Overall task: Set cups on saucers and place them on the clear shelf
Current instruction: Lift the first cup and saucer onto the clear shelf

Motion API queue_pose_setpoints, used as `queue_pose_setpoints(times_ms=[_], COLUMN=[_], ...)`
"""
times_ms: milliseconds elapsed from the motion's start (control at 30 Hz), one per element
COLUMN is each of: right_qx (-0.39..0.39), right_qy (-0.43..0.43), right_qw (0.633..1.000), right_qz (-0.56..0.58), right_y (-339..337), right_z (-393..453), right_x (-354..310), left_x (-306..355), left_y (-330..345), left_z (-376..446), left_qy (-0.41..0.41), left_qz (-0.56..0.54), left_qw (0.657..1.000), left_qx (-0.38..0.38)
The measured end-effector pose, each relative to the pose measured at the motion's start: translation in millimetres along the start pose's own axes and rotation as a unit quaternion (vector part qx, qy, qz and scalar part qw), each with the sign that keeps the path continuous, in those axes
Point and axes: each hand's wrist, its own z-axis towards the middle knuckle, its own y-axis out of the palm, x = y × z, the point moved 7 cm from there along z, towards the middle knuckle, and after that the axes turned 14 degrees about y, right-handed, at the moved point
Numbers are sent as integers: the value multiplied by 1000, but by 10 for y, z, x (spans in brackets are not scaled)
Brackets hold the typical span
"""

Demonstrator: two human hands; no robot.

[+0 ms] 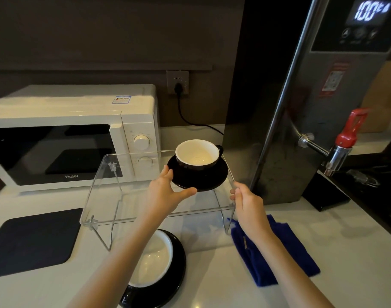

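Note:
A black cup with a white inside (197, 154) sits on a black saucer (210, 178) at the back right of the clear shelf (114, 196). My left hand (166, 192) holds the saucer's near-left rim, thumb under the front edge. My right hand (249, 201) grips the shelf's right edge. A second cup (154, 261) on its black saucer (176, 274) stands on the counter in front of the shelf, partly hidden by my left forearm.
A white microwave (79, 134) stands behind the shelf at left. A tall steel water boiler (301, 107) with a red tap (350, 132) rises at right. A blue cloth (279, 252) lies under my right arm, a dark mat (34, 241) at left.

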Motion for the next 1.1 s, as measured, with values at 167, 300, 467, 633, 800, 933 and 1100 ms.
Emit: queue_pose_setpoints(times_ms=[167,300,467,633,800,933,1100], right_qx=[0,-16,72,61,-10,-74,-201], right_qy=[-1,-2,-160,-287,-318,-294,-78], right_qw=[1000,996,949,926,927,933,964], right_qz=[-13,-91,-263,-237,-198,-195,-157], right_y=[-2,-61,-197,-68,302,598,994], right_z=[0,3,-185,-607,-1079,-1291,-1320], right_x=[-14,-59,-377,-552,-528,-417,-74], left_x=[-62,-37,87,252,81,-341,-825], left_y=[35,45,-150,-577,-774,-622,-378], left_z=[22,22,-97,-621,-1253,-1571,-1847], left_qy=[-11,6,59,186,262,228,77], left_qz=[6,20,19,110,216,208,147], left_qw=[1000,999,996,976,941,950,984], left_qx=[-16,-45,-58,-14,-1,-35,-58])
